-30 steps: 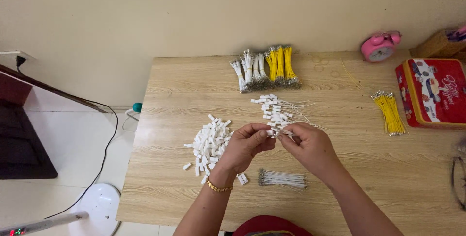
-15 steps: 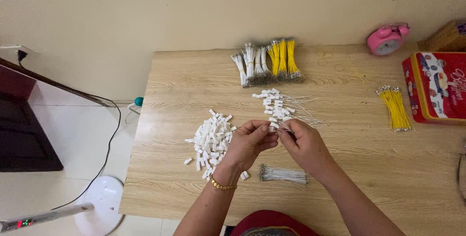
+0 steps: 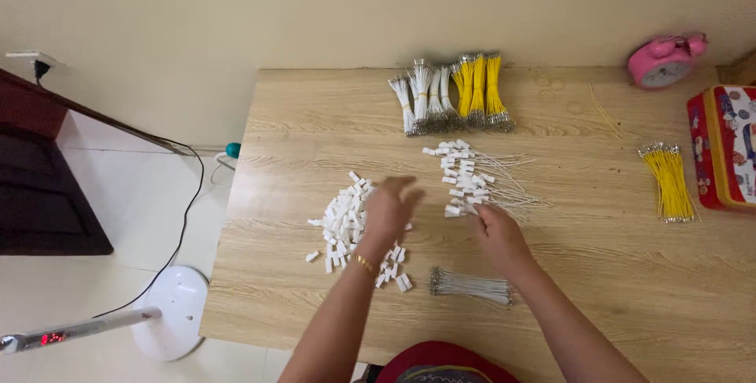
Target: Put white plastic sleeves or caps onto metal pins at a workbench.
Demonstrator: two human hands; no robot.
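My left hand [image 3: 390, 208] hovers with fingers spread over the right edge of a heap of small white plastic connectors [image 3: 340, 218] on the wooden table [image 3: 614, 288]. My right hand [image 3: 496, 235] lies to the right, fingers curled. Its fingertips are at the near edge of a pile of white connectors fitted with thin wires [image 3: 466, 177], right beside one such piece [image 3: 453, 210]. Whether it still pinches that piece is unclear. A small bundle of thin pale wires [image 3: 471, 285] lies just in front of both hands.
Tied bundles of white and yellow wires [image 3: 453, 96] lie at the table's back edge. Loose yellow wires [image 3: 669, 182], a red tin [image 3: 724, 147] and a pink alarm clock [image 3: 665, 60] are at the right. A white fan base [image 3: 169, 312] and a black cable are on the floor at left.
The hands, joined together over the table's middle before, have parted. The left hand moved left to the loose connectors. The right hand went to the pile of wired connectors.
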